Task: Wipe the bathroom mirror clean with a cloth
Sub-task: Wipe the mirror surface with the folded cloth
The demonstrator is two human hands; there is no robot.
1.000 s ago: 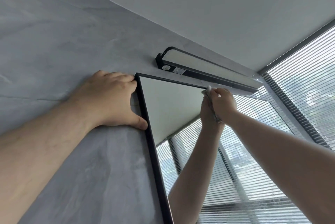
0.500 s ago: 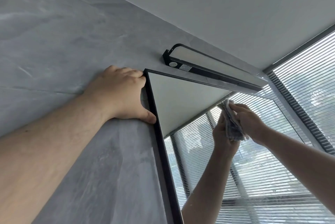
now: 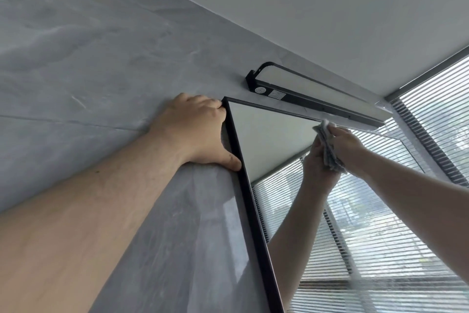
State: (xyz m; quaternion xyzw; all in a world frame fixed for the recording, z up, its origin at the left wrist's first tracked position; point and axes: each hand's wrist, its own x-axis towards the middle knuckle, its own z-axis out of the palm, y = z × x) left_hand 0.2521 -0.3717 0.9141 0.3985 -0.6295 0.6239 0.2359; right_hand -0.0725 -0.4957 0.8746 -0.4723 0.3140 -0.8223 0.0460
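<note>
Grey folded cloth (image 3: 328, 146) flat against black-framed mirror (image 3: 269, 140), near top edge

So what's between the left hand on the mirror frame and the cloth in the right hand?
In the head view, only bare mirror glass lies between the left hand and the cloth.

Grey marbled wall (image 3: 101, 64), black-framed mirror (image 3: 274, 140), grey-white cloth (image 3: 330, 150).

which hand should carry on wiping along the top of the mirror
The right hand: it holds the cloth pressed to the mirror glass near the top edge. The left hand has no cloth and is braced on the wall at the frame's corner.
</note>
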